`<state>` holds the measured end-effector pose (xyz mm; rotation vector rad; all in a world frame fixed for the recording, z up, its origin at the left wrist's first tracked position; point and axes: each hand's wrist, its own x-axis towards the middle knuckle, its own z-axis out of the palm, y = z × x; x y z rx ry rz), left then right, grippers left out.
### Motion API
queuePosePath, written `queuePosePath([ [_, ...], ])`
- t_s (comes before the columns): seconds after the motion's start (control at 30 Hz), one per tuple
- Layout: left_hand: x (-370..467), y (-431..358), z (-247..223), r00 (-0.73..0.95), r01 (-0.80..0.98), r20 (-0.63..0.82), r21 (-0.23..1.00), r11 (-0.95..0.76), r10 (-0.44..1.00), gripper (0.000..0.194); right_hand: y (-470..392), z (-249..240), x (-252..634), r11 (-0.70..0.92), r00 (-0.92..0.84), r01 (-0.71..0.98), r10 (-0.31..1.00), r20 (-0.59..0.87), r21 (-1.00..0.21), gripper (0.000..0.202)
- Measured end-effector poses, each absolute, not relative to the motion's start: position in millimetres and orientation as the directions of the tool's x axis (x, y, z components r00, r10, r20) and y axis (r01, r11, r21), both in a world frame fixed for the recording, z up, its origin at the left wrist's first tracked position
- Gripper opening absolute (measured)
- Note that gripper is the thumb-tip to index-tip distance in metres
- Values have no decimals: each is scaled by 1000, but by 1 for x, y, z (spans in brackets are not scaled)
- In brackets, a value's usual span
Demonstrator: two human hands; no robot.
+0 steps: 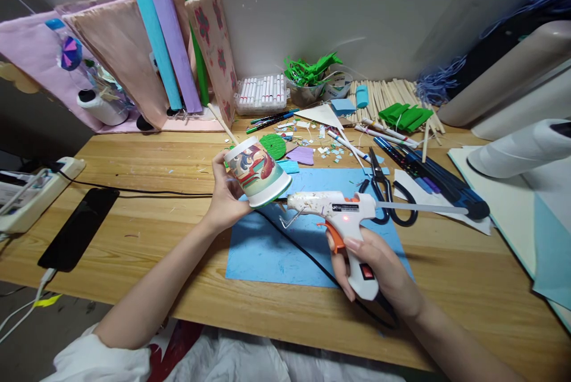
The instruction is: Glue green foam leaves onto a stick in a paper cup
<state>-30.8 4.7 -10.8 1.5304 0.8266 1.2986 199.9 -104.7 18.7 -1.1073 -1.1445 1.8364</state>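
My left hand (225, 194) is wrapped round a printed paper cup (257, 172), which is tilted with its green-edged rim toward the lower right. A wooden stick rises behind the cup. In my right hand (372, 254) is a white hot glue gun (345, 212) with an orange trigger, a lit red light and a glue stick out of its back. The gun's nozzle points left, at the cup's lower edge; whether they touch is hard to tell. Beneath both lies a blue sheet (276, 251).
Black scissors (381, 185), a dark blue cutter (450, 182) and pens lie right of the sheet. Paper scraps, a green disc (273, 146), markers (262, 93) and wooden sticks (379, 96) are behind. A phone (79, 228) and power strip (40, 194) sit left. The gun's black cord crosses the sheet.
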Motion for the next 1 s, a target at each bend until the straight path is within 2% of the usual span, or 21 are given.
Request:
queuePosePath([
  [0.3,-31,8,-11,155,-55,412,911,-409,898,89,-105,17,200,-383,-392,-138,868,-305,-913,34],
  [0.77,-30,9,-10,143,-28,429,903,-429,892,95,-106,17,202,-368,-393,-112,870,-299,-923,36],
  [1.0,-31,10,-9,149,-31,438,898,-438,887,91,-106,14,201,-374,-391,-132,871,-299,-918,35],
])
